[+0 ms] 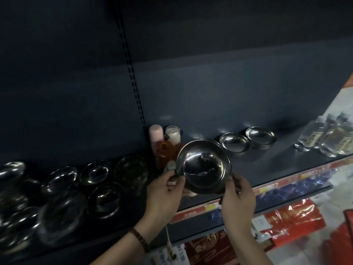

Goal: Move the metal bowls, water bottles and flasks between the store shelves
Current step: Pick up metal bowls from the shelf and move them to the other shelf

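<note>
Steel bowl point(204, 167) gripped two-handed above shelf point(267, 169) front, left hand point(164, 190) and right hand point(237, 197) pinching opposite rims; likely light, rigid, slick, so best held at rim

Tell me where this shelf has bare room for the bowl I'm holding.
Bare shelf runs in front of the two steel bowls, between the held bowl and the water bottles. Left of the flasks it is crowded with bowls.

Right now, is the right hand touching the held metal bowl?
Touching. The head view shows the right hand with fingertips pressed on the held metal bowl at its lower right rim.
</note>
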`<act>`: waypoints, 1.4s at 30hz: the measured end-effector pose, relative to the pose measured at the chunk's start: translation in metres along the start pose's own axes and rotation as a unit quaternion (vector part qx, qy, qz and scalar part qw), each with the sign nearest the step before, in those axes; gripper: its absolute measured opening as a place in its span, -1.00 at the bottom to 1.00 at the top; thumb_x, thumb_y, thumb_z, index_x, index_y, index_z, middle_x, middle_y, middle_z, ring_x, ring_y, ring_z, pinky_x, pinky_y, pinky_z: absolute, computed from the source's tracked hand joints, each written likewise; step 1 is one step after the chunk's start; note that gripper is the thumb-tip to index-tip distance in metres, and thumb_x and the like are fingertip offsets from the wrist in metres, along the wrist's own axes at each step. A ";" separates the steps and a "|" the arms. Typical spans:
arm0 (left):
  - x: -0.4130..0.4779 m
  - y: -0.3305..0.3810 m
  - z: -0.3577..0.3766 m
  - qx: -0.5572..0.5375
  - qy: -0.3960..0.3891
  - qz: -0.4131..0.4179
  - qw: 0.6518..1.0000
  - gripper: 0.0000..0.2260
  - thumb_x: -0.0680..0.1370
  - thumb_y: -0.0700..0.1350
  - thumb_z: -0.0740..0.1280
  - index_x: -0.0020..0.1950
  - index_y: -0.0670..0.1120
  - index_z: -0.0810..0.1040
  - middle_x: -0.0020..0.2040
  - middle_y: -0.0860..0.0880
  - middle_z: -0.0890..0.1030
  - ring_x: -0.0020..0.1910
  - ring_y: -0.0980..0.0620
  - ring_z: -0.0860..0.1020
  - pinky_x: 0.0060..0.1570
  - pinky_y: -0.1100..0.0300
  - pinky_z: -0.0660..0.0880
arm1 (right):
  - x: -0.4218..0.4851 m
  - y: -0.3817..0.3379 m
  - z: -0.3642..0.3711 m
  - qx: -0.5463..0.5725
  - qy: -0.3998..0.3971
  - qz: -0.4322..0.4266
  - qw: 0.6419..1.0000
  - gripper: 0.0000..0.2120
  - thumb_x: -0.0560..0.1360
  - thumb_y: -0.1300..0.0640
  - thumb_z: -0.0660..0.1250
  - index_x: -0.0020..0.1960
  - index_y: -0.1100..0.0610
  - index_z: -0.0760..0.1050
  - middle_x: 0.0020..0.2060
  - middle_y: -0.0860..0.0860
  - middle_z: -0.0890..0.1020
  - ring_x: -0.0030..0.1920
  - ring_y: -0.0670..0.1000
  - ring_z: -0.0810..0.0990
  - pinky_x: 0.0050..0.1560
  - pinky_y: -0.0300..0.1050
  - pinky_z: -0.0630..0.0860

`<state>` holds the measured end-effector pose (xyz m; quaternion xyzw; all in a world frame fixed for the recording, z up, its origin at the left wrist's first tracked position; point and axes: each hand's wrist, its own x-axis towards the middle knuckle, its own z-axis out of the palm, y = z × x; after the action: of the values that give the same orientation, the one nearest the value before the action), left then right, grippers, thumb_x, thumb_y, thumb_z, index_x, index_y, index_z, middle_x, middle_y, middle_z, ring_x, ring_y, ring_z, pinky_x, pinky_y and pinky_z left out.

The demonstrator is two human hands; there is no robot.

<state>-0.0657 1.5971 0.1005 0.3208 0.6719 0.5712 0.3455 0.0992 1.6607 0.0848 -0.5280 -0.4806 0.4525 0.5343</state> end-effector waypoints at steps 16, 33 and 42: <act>-0.016 -0.012 -0.320 0.045 0.247 0.086 0.964 -0.77 0.66 -0.22 0.42 0.21 0.08 0.71 -0.13 -0.01 0.79 -0.20 -0.06 0.77 -0.12 -0.07 0.75 | -0.122 -0.027 0.271 -0.088 -0.316 -0.132 0.935 -0.83 0.59 0.06 0.47 0.16 -0.10 0.70 -0.01 -0.23 0.74 0.00 -0.19 0.72 0.10 -0.03 0.65; 0.053 -0.055 -0.572 0.212 0.406 -0.009 0.889 -0.64 0.67 0.13 0.39 -0.21 -0.06 0.66 -0.35 0.05 0.66 -0.35 0.18 0.61 -0.41 0.28 0.37 | -0.233 -0.023 0.562 -0.183 -0.421 -0.083 0.885 -0.87 0.50 0.01 0.51 -0.01 0.05 0.73 -0.14 0.00 0.76 -0.07 0.03 0.74 -0.08 -0.04 0.66; 0.065 -0.080 -0.591 0.224 0.382 -0.064 0.894 -0.54 0.59 0.17 0.39 -0.37 -0.11 0.53 -0.40 -0.05 0.63 -0.34 -0.05 0.63 -0.26 0.02 0.55 | -0.232 -0.006 0.594 -0.279 -0.463 -0.104 0.835 -0.80 0.57 -0.02 0.44 -0.05 0.09 0.75 -0.10 0.02 0.77 -0.05 0.01 0.71 -0.15 -0.19 0.52</act>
<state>-0.5960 1.3171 0.0789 0.1028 0.8815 0.4605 0.0172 -0.5196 1.5076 0.0706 -0.3306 -0.8295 0.4329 0.1233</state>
